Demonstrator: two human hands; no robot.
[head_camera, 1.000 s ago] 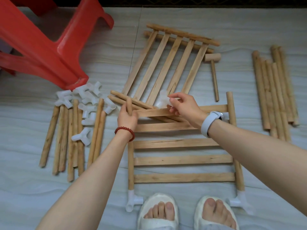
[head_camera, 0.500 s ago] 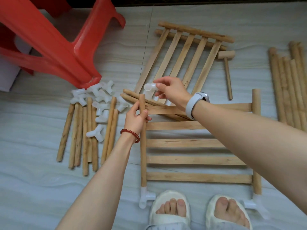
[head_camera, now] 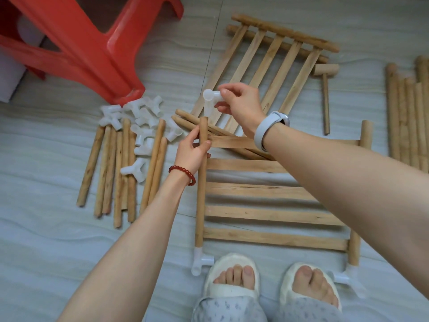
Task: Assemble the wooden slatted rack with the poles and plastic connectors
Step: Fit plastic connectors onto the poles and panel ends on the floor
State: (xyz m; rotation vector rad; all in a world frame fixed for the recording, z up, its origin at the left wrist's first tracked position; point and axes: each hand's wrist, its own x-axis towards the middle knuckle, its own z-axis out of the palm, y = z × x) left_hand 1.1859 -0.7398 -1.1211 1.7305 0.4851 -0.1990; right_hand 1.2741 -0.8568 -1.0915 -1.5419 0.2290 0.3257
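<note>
Floor (head_camera: 58,263): pale grey with a wavy grain, everything lies on it.
Red stool (head_camera: 76,47): plastic, top left, one leg foot just beside the connector pile.
Near rack (head_camera: 267,212): slatted panel flat in front of the slippers, slats crosswise, two side poles; white connectors already on both near pole ends.
Far rack (head_camera: 274,61): second slatted panel, slats running away from the person, its near end under the right hand.
Long poles (head_camera: 408,117): bundle at the right edge, well apart from the racks.
Short poles (head_camera: 123,168): loose row on the left, some overlapping.
Mallet (head_camera: 325,89): wooden, lying just right of the far rack.
Left pole (head_camera: 200,187): side pole of the near rack, far end bare.
Connector pile (head_camera: 137,117): white plastic three-way pieces, heaped at the far ends of the short poles (a few lie on them).
Left hand (head_camera: 192,152): red bead bracelet on the wrist, fingers wrapped round the left pole near its far end.
Right hand (head_camera: 241,104): grey watch on the wrist, pinching the held connector.
Held connector (head_camera: 210,98): white, in the air just above the left pole's far end, not touching it.
</note>
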